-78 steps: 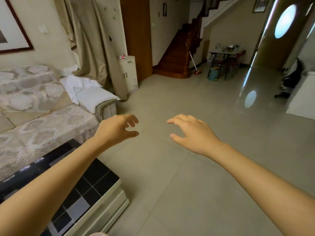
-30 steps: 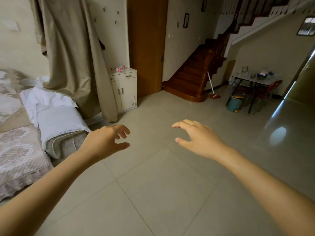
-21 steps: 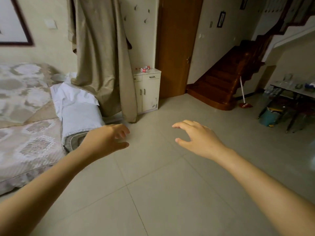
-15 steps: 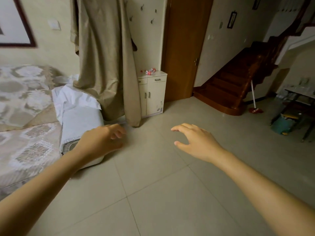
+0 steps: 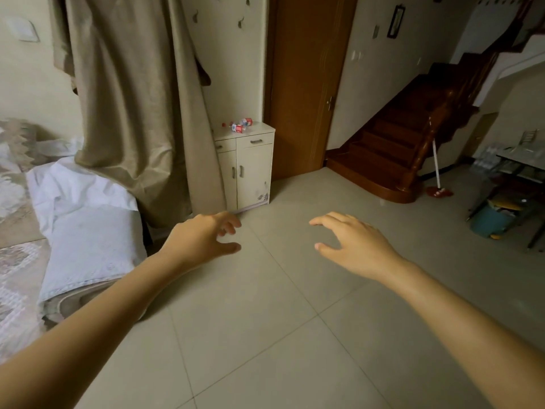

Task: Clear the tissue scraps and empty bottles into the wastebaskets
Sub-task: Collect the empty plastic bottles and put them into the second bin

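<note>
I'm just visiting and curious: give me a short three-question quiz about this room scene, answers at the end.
1. True or false: the left hand holds a bottle.
2. Where do the bottles lie? A) on the floor B) on top of the small white cabinet C) on the stairs
3. What leans beside the staircase?

Key:
1. False; both it and the right hand hold nothing.
2. B
3. A red broom.

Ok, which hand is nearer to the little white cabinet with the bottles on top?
Left. The left hand hovers just short of the white cabinet, below its base in the view. The right hand hangs farther off to the cabinet's right. Neither touches it or the bottles.
</note>
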The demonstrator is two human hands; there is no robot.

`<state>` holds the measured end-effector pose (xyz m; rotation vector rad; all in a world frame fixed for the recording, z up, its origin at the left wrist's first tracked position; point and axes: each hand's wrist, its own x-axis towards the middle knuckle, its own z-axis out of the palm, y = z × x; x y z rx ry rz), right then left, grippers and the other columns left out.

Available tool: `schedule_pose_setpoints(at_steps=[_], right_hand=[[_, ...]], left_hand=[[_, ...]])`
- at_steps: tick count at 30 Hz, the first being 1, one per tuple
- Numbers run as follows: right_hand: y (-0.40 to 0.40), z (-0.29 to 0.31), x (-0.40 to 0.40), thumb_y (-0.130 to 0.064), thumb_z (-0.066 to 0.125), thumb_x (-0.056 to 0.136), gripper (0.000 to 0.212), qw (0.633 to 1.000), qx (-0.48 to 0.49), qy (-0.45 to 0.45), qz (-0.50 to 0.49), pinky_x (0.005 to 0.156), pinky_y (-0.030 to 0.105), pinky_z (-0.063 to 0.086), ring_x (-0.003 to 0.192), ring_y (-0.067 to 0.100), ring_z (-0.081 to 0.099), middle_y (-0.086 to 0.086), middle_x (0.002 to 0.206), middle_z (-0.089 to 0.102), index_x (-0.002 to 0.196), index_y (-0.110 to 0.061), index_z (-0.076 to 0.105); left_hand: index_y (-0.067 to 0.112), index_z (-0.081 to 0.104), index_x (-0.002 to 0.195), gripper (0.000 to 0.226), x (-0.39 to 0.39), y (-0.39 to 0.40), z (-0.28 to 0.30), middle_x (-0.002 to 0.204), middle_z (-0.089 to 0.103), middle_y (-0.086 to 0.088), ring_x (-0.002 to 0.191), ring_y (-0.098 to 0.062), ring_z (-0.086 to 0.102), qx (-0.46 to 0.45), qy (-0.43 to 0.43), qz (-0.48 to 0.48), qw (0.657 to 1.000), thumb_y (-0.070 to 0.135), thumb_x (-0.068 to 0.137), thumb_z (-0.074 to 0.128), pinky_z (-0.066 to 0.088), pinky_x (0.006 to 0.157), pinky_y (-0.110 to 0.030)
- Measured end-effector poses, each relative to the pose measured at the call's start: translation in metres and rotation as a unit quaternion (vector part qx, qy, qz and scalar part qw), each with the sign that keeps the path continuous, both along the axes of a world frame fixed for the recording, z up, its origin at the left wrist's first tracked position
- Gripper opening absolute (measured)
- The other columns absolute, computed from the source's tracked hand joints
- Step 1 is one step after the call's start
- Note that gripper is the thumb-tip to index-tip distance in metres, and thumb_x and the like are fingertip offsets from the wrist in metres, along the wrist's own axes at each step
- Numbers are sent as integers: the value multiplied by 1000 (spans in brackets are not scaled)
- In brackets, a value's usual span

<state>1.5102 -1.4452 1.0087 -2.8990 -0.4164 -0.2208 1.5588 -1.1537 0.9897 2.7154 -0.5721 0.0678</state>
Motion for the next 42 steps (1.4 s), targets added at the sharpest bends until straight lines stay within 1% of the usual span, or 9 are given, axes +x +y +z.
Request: schedule_pose_setpoints(at_steps=[5, 8, 11, 16, 21, 25, 29, 36, 42], right_hand=[[-42, -1, 102, -39, 54, 91, 44, 1000, 3, -5, 17, 95, 35, 42, 122, 10, 46, -14, 134, 47, 133, -34, 43], [-66, -1, 167, -39, 55, 90, 44, 1000, 14, -1, 28, 95, 38, 43, 121, 12, 47, -13, 132, 49, 132, -33, 44], [-79, -7, 230, -38, 55, 90, 44, 999, 19, 2, 48, 95, 38, 43, 122, 13, 47, -12, 132, 49, 133, -32, 45], [-89, -15, 324, -38, 55, 91, 46, 997, 43, 20, 66, 94, 36, 44, 122, 13, 46, -11, 137, 47, 135, -32, 43], [-100, -19, 424, -38, 55, 91, 42, 995, 61, 17, 81, 88, 36, 47, 117, 13, 50, -13, 130, 49, 131, -33, 46], [-106, -24, 500, -38, 55, 91, 43, 994, 61, 18, 84, 89, 40, 49, 117, 14, 51, -12, 133, 48, 133, -32, 45], [-125, -24, 559, -37, 54, 91, 43, 996, 53, 23, 72, 90, 40, 48, 117, 13, 50, -12, 132, 49, 133, -33, 44], [-173, -11, 664, -39, 53, 92, 45, 999, 12, 4, 51, 93, 40, 47, 122, 13, 47, -11, 136, 47, 135, -31, 44], [-191, -32, 793, -37, 53, 93, 42, 995, 0, -10, 96, 93, 36, 44, 122, 13, 46, -11, 135, 48, 134, -29, 46]], left_hand=[[31, 57, 117, 40, 91, -51, 2, 106, 63, 16, 91, -3, 62, -11, 5, 12, 1000, 43, 81, 71, 54, 78, -26], [31, 58, 116, 40, 144, -72, 3, 106, 64, 16, 91, -4, 63, -27, 16, 33, 999, 44, 81, 72, 56, 80, -31], [36, 57, 115, 38, 192, -81, -2, 106, 64, 19, 93, -4, 63, -20, 2, 65, 998, 49, 82, 68, 55, 81, -34], [41, 54, 115, 41, 260, -80, -13, 107, 64, 17, 93, -5, 63, -41, -7, 107, 993, 55, 78, 66, 56, 78, -36], [43, 53, 115, 42, 340, -85, -23, 108, 63, 19, 92, -2, 62, -64, -18, 151, 986, 51, 77, 70, 56, 78, -36], [42, 53, 116, 40, 417, -100, -29, 110, 62, 19, 95, -3, 62, -57, -31, 140, 988, 51, 80, 67, 57, 78, -35], [33, 55, 120, 40, 503, -130, -25, 114, 63, 14, 97, -7, 62, -74, -20, 129, 989, 44, 83, 68, 56, 83, -35], [35, 52, 123, 41, 614, -189, -23, 117, 60, 15, 98, -7, 60, -65, -10, 105, 992, 46, 85, 65, 55, 82, -35], [38, 50, 123, 41, 730, -214, -39, 118, 60, 16, 100, -8, 61, -17, -11, 130, 991, 47, 85, 64, 55, 82, -35]])
